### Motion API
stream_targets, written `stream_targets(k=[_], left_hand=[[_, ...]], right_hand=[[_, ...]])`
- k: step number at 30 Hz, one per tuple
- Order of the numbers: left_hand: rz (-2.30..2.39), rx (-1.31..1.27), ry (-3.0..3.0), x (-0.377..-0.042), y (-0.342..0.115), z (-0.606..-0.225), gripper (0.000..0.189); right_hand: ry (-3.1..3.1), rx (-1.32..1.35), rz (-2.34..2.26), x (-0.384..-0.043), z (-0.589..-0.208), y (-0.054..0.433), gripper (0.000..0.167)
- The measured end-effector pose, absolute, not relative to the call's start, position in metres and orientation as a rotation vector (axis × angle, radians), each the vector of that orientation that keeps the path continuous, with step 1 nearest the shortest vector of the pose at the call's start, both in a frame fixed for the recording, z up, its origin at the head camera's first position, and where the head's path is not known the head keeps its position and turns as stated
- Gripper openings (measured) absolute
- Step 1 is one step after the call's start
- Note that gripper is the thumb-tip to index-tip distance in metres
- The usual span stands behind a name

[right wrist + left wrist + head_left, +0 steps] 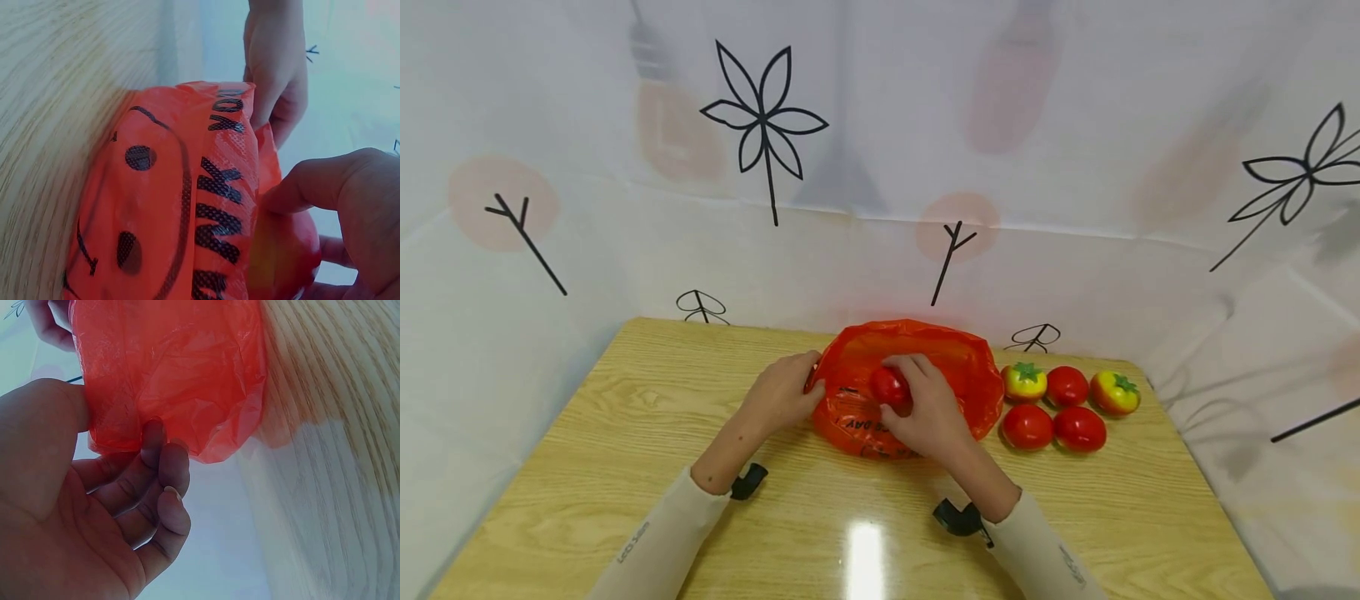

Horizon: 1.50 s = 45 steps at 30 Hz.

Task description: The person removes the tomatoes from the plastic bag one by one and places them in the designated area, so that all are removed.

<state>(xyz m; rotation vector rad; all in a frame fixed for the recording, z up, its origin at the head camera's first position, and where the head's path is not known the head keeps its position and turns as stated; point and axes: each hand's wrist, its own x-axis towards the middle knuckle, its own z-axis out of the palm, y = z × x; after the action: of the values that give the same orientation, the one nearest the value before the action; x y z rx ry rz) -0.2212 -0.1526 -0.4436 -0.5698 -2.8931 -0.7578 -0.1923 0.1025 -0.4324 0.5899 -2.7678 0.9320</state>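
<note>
A red plastic bag with black printing stands with its mouth spread wide near the back of the table. My left hand pinches the bag's left rim between thumb and fingers, and the left wrist view has the thin plastic at the fingertips. Over the bag's mouth my right hand grips a shiny red tomato. In the right wrist view that tomato shows a yellow patch and sits just at the rim, beside the printed wall.
Right of the bag lie several more tomatoes in two rows: red ones in front, and behind them a red one between two yellow-and-red ones with green leaves. A patterned white cloth hangs behind the wooden table.
</note>
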Motion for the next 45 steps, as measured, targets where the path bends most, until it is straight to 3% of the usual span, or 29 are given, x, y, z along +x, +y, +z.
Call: stream_targets(k=[45], left_hand=[[-0.764, -0.559, -2.908, -0.221, -0.151, -0.444, 0.022]], right_hand=[[-2.632, 0.562, 0.883, -0.162, -0.423, 0.155, 0.062]])
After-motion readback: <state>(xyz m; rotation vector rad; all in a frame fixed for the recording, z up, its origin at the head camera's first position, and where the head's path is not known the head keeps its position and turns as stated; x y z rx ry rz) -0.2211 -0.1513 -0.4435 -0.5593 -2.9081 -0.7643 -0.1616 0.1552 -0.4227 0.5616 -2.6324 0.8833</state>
